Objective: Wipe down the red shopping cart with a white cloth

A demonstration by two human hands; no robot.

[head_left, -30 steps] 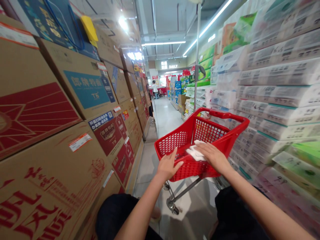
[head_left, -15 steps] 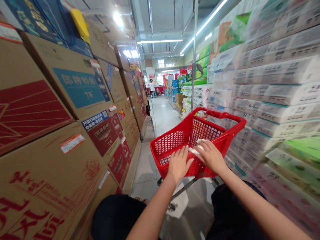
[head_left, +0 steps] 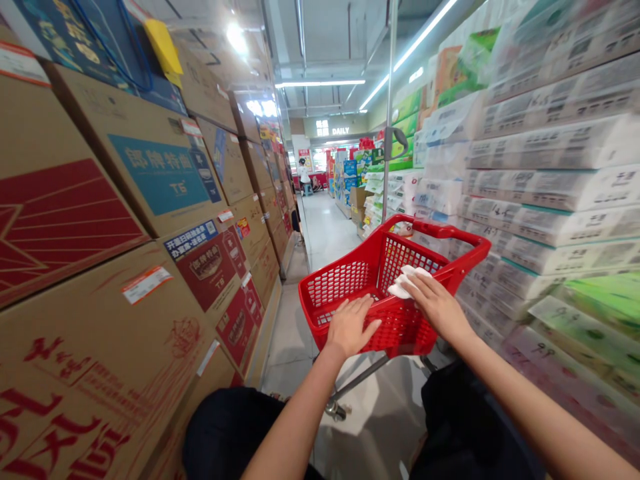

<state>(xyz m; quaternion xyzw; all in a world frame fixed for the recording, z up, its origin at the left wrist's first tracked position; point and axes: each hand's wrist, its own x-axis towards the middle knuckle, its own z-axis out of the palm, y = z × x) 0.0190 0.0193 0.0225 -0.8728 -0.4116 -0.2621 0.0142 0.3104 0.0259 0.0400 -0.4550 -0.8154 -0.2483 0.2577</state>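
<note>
A red plastic shopping cart [head_left: 345,280] stands in front of me, turned at an angle, its handle side toward the right. My left hand [head_left: 350,327] rests on the near rim of its basket, fingers stretched out over the edge and thumb apart. On the same rim, farther right, my right hand [head_left: 434,303] presses a crumpled white wipe [head_left: 407,280] under its fingers. The wipe sticks out past the fingertips over the basket's inside. A grey metal leg with a caster [head_left: 336,410] shows below the cart.
Stacked cardboard boxes [head_left: 100,320] line the left side. Packs of tissue paper [head_left: 545,187] are piled high on the right, close to the cart. A metal pole [head_left: 387,173] rises behind the cart. Down the aisle [head_left: 325,223] a person [head_left: 304,175] sits on a stool.
My right hand has slid with the wipe to the right along the rim, away from the left hand. My left hand has barely moved and still lies on the edge.
</note>
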